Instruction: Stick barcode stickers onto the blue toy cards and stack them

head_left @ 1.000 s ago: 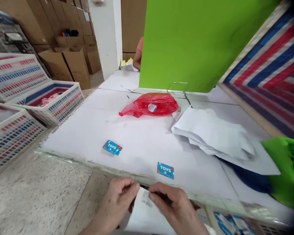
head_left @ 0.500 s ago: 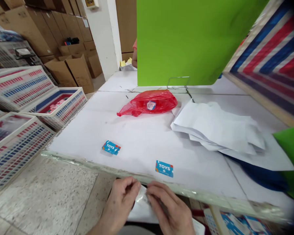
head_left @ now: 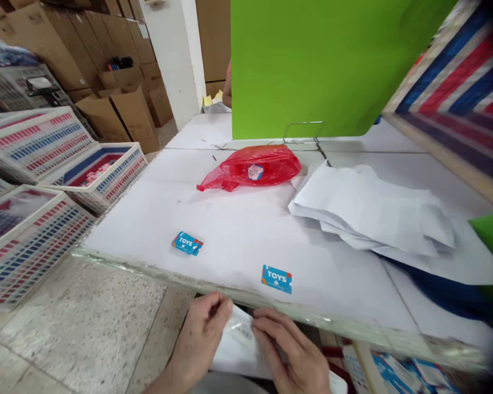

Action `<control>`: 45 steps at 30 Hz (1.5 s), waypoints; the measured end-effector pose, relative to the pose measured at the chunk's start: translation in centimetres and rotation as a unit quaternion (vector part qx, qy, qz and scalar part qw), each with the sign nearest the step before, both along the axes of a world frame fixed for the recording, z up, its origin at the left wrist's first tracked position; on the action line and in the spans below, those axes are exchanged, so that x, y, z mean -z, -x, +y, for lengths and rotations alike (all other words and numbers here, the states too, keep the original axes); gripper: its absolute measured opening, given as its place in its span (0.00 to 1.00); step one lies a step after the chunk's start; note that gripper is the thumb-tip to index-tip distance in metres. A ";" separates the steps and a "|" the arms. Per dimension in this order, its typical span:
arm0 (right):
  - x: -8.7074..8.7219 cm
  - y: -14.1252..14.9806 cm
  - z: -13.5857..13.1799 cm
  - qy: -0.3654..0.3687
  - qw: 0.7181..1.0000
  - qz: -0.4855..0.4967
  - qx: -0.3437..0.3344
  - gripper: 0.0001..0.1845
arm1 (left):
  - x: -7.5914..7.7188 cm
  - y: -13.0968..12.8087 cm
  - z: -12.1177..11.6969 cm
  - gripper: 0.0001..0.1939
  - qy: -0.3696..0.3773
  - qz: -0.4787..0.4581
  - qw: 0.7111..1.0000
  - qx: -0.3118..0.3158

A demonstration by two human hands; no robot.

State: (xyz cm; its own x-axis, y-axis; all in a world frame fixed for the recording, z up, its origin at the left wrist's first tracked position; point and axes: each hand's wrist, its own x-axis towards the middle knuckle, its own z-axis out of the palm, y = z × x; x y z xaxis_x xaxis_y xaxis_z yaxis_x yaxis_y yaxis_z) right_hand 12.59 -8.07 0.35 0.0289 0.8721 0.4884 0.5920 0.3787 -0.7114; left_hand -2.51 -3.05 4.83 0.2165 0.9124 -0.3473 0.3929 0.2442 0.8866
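Note:
Below the table's front edge, my left hand [head_left: 201,339] and my right hand [head_left: 290,353] both pinch a small clear plastic bag [head_left: 240,331] with a barcode label, held between them over white sheets in my lap. On the white table [head_left: 148,219] just beyond lie two blue "TOYS" cards: one near the front edge [head_left: 276,278], the other to its left [head_left: 187,243]. Farther back a red plastic bag [head_left: 252,168] lies in a heap.
A pile of white sheets [head_left: 370,210] covers the table's right side. A green board [head_left: 324,60] stands upright at the back. Striped plastic crates [head_left: 28,180] are stacked on the left, cardboard boxes [head_left: 119,109] behind. Another person's arm [head_left: 227,90] shows past the board.
My hands stay at the table edge, fingers shifting slightly on the clear bag. The view has tilted a little, nothing on the table moved.

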 end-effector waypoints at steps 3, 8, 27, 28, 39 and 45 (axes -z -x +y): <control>-0.1 0.7 -0.3 0.011 1.000 0.007 -0.004 0.07 | 0.4 0.3 0.0 0.18 -0.013 0.018 1.000 0.004; -1.6 0.8 -1.1 0.043 0.998 0.041 0.024 0.06 | 1.0 1.2 0.1 0.18 -0.054 0.061 0.996 0.032; -1.1 -8.4 8.4 0.305 0.950 -0.022 -0.063 0.08 | 2.8 -1.5 2.6 0.09 -0.340 0.165 0.864 0.332; -1.1 -8.5 8.6 0.310 0.948 -0.026 -0.071 0.08 | 2.9 -1.6 2.8 0.09 -0.334 0.160 0.864 0.340; -1.1 -8.1 8.7 0.326 0.942 -0.041 -0.069 0.09 | 3.7 -2.0 5.1 0.11 -0.361 0.125 0.833 0.402; -0.8 -8.0 8.6 0.313 0.947 -0.042 -0.061 0.09 | 3.8 -1.9 5.3 0.11 -0.378 0.131 0.826 0.396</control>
State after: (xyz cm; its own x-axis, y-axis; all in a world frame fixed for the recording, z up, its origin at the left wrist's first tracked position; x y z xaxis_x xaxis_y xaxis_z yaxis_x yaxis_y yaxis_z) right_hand 20.57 0.58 1.18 -0.1069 0.9857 -0.1299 0.6355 -0.0327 -0.7714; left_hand -0.66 2.23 1.07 0.8575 0.4983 0.1279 0.3672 -0.7669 0.5263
